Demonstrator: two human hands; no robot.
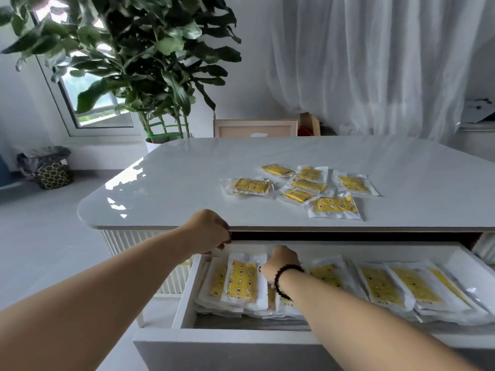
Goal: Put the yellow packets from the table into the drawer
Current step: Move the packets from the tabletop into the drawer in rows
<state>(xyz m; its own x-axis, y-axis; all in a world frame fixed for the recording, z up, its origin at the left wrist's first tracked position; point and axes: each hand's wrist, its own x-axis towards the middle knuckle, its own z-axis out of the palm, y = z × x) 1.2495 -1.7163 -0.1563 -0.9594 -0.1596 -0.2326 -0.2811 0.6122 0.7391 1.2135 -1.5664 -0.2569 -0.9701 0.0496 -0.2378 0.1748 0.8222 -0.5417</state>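
Left hand [207,231] sits at the far left corner of the open drawer [184,298], fingers curled down onto the top edge of one upright packet [242,281]; whether they pinch it or just touch is not clear. That packet stands just below and right of those fingers, long axis running away from the person, yellow patterned insert in a clear crinkly plastic sleeve. Right hand [281,262], black bead bracelet [284,279] on the wrist, is just right of the same packet, fingers bent and hidden behind the knuckles; grip cannot be told. Right of it, more flat rectangular yellow packets [396,287] overlap in a row inside the drawer, leaning rightward. Beyond both hands, seven loose packets [308,186] lie flat and scattered at mixed angles on the glossy white tabletop [187,178].
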